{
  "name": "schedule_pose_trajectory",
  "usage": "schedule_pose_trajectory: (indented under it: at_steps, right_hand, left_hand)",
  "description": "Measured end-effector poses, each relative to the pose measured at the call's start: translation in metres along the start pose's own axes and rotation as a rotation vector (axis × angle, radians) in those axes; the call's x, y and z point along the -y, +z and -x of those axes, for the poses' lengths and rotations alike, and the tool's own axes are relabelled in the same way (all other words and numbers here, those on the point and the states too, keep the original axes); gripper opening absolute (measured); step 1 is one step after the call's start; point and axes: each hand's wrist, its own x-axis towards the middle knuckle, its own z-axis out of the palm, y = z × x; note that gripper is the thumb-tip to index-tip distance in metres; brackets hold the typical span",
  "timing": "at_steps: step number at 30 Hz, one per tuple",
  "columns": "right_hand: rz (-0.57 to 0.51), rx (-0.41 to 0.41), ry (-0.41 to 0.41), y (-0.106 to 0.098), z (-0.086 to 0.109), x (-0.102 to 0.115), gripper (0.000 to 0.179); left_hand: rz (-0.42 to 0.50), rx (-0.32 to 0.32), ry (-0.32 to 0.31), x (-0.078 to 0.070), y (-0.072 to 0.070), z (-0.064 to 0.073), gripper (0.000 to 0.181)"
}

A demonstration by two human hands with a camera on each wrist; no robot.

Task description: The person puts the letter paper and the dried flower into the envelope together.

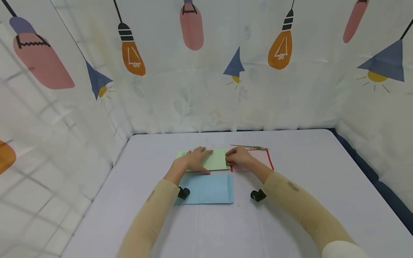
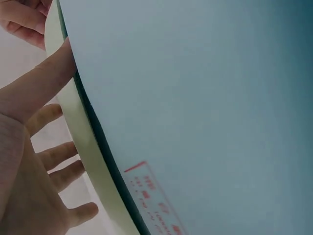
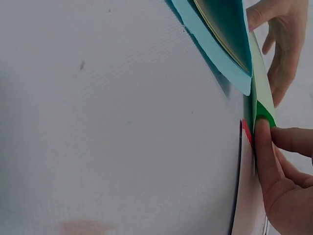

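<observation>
A light green envelope (image 1: 217, 159) lies across the middle of the table. My left hand (image 1: 195, 160) rests on its left part with the fingers spread. At the envelope's right end, my right hand (image 1: 238, 157) pinches the edge; the right wrist view shows thumb and finger at its mouth, where a brighter green inside (image 3: 264, 111) shows. Nearer to me lies a light blue envelope (image 1: 206, 188), close below my left thumb. Red printing (image 2: 156, 205) marks its corner in the left wrist view. Partly under my right hand is a pale card with a red border (image 1: 259, 156).
A dried grass sprig (image 1: 255, 147) lies along the card's far edge. Dark wrist cameras (image 1: 184, 193) hang under both sleeves, the left one over the blue envelope. The white table (image 1: 303, 154) ends at a patterned cloth backdrop (image 1: 200, 93).
</observation>
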Motion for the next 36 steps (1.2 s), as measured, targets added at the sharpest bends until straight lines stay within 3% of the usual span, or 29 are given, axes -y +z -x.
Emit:
schedule_pose_trajectory:
  at_steps: [8, 23, 30, 36]
  right_hand:
    - [-0.002, 0.017, -0.024, 0.000, -0.002, -0.002, 0.029]
    - [0.012, 0.070, -0.008, -0.005, 0.000, -0.001, 0.048]
    - [0.117, 0.093, -0.065, -0.013, 0.010, -0.003, 0.049]
    - [0.164, 0.081, -0.062, -0.033, 0.021, -0.003, 0.045]
  left_hand:
    - [0.071, -0.007, -0.017, 0.003, 0.001, -0.001, 0.100]
    - [0.056, -0.031, 0.010, 0.009, -0.002, 0.001, 0.102]
    - [0.056, -0.042, 0.030, 0.013, 0.002, 0.003, 0.101]
    - [0.055, -0.053, 0.032, 0.010, 0.002, 0.002, 0.099]
